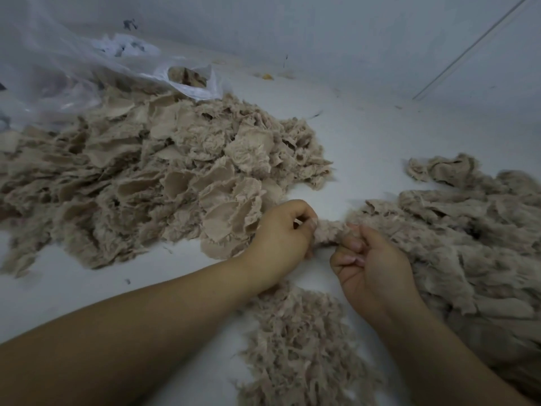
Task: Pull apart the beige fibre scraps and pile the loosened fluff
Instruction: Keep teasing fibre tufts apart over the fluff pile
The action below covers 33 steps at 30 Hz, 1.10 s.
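Fingers of left hand and right hand pinching one fuzzy beige fibre scrap, frayed, stretched between them

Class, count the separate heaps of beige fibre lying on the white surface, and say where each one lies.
3: the big scrap heap at left by the plastic bag, another heap at right, and the fluff pile below both hands. Frame edges may hide more.

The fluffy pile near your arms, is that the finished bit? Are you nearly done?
Probably, yes: the loose fluff pile between the arms looks already pulled apart. Right now the left hand and right hand pinch one beige scrap between them. Not nearly done, though: the big scrap heap on the left still looks untouched, and more strips lie on the right.
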### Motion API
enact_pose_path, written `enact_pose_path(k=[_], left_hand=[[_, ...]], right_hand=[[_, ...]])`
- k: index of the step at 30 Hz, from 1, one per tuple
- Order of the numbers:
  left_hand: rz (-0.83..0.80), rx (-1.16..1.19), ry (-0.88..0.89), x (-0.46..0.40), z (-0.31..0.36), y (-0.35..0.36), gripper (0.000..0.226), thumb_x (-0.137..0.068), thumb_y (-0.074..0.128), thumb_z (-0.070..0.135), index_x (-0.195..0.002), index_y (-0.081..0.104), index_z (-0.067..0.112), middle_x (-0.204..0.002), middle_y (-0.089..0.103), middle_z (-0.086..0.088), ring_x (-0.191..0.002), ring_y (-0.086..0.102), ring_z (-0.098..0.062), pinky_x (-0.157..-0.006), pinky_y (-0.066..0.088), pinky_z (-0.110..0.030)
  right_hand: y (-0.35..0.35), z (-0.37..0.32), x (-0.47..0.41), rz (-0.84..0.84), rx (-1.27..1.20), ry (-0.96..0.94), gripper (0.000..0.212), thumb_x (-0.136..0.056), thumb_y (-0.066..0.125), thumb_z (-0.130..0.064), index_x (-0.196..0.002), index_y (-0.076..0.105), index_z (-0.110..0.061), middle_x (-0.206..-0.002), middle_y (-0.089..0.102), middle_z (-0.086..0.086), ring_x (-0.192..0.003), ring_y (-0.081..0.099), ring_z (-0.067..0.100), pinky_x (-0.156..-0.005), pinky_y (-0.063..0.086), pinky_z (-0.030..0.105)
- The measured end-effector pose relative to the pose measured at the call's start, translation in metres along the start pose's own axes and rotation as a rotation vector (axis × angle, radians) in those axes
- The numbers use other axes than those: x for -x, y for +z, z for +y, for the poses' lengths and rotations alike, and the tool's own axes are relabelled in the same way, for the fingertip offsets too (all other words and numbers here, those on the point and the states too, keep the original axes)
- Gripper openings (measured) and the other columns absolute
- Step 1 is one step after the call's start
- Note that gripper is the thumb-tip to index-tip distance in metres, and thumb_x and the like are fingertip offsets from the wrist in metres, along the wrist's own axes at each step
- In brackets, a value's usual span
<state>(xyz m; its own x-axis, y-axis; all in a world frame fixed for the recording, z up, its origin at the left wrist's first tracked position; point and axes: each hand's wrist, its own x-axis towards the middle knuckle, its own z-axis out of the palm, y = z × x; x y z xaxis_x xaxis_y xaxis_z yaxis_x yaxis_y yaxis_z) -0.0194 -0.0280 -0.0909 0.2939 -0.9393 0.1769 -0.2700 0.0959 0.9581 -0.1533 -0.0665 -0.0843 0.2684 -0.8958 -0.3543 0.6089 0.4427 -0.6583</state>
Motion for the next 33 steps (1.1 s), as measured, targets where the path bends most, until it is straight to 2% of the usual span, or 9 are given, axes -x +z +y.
enact_pose_path(k=[4, 10, 14, 18, 22, 24, 27, 30, 33], left_hand=[[-0.010, 0.258, -0.043, 0.009, 0.006, 0.004, 0.015, -0.100, 0.046, 0.003, -0.088, 0.054, 0.000, -0.063, 0.057, -0.007, -0.055, 0.064, -0.028, -0.046, 0.050, -0.028], [-0.081, 0.505, -0.121, 0.009, 0.010, 0.004, 0.021, -0.103, 0.039, 0.002, -0.084, 0.049, 0.006, -0.054, 0.057, -0.001, -0.053, 0.064, -0.025, -0.046, 0.053, -0.030], [-0.047, 0.394, -0.118, 0.004, 0.008, 0.001, 0.023, -0.102, 0.042, 0.002, -0.082, 0.051, 0.009, -0.052, 0.054, -0.002, -0.046, 0.049, -0.020, -0.049, 0.044, -0.029], [-0.040, 0.322, -0.104, 0.002, 0.009, 0.003, 0.023, -0.100, 0.049, 0.009, -0.078, 0.052, 0.011, -0.050, 0.047, 0.001, -0.042, 0.040, -0.015, -0.041, 0.034, -0.023], [-0.041, 0.209, -0.062, 0.002, 0.006, 0.007, 0.011, -0.092, 0.064, 0.006, -0.083, 0.058, 0.005, -0.058, 0.054, -0.001, -0.042, 0.042, -0.004, -0.043, 0.036, -0.017], [-0.020, 0.180, -0.042, 0.002, 0.005, 0.008, 0.011, -0.092, 0.064, 0.004, -0.082, 0.058, 0.006, -0.063, 0.050, -0.010, -0.045, 0.040, -0.010, -0.046, 0.035, -0.022], [0.044, 0.271, 0.016, 0.005, 0.007, 0.003, 0.016, -0.096, 0.056, 0.003, -0.082, 0.053, 0.010, -0.056, 0.042, -0.008, -0.044, 0.039, -0.018, -0.045, 0.035, -0.027], [0.093, 0.323, 0.070, 0.009, 0.008, -0.005, 0.020, -0.097, 0.054, 0.003, -0.084, 0.052, 0.019, -0.047, 0.043, 0.005, -0.036, 0.040, -0.014, -0.037, 0.036, -0.023], [0.127, 0.197, 0.139, 0.014, 0.007, -0.009, 0.020, -0.093, 0.062, 0.003, -0.083, 0.062, 0.020, -0.050, 0.052, 0.007, -0.041, 0.043, -0.005, -0.042, 0.037, -0.019]], right_hand=[[0.000, 0.001, -0.001, 0.033, 0.003, 0.010, 0.017, -0.105, 0.041, -0.014, -0.090, 0.048, -0.008, -0.052, 0.039, -0.003, -0.036, 0.033, 0.005, -0.035, 0.031, 0.018], [-0.002, 0.001, -0.003, 0.035, 0.002, 0.015, 0.023, -0.105, 0.041, -0.013, -0.082, 0.043, -0.012, -0.052, 0.037, -0.003, -0.036, 0.030, 0.006, -0.033, 0.030, 0.018], [-0.001, 0.001, -0.002, -0.020, 0.035, 0.031, 0.021, -0.104, 0.042, -0.012, -0.084, 0.046, -0.010, -0.052, 0.037, -0.003, -0.036, 0.029, 0.005, -0.034, 0.030, 0.017], [-0.001, 0.001, -0.001, -0.110, 0.150, 0.058, 0.022, -0.104, 0.043, -0.011, -0.115, 0.061, -0.004, -0.056, 0.036, -0.004, -0.038, 0.031, 0.004, -0.037, 0.032, 0.016], [0.002, 0.000, 0.000, -0.135, 0.135, 0.108, 0.020, -0.101, 0.045, -0.011, -0.094, 0.060, 0.000, -0.055, 0.037, -0.003, -0.036, 0.031, 0.004, -0.036, 0.031, 0.015], [0.002, 0.000, 0.000, -0.114, 0.115, 0.113, 0.019, -0.101, 0.044, -0.010, -0.088, 0.056, -0.003, -0.055, 0.038, -0.002, -0.036, 0.033, 0.004, -0.036, 0.032, 0.016], [0.003, 0.000, -0.001, -0.072, 0.077, 0.111, 0.016, -0.102, 0.044, -0.010, -0.089, 0.054, -0.005, -0.056, 0.039, -0.002, -0.036, 0.033, 0.004, -0.037, 0.034, 0.017], [0.002, 0.000, -0.002, -0.038, 0.058, 0.108, 0.012, -0.102, 0.045, -0.010, -0.091, 0.048, -0.008, -0.055, 0.039, -0.002, -0.036, 0.028, 0.005, -0.037, 0.034, 0.018], [0.001, 0.001, -0.003, -0.038, 0.082, 0.069, 0.011, -0.102, 0.047, -0.009, -0.092, 0.050, -0.008, -0.054, 0.040, -0.002, -0.037, 0.029, 0.005, -0.038, 0.034, 0.018]])
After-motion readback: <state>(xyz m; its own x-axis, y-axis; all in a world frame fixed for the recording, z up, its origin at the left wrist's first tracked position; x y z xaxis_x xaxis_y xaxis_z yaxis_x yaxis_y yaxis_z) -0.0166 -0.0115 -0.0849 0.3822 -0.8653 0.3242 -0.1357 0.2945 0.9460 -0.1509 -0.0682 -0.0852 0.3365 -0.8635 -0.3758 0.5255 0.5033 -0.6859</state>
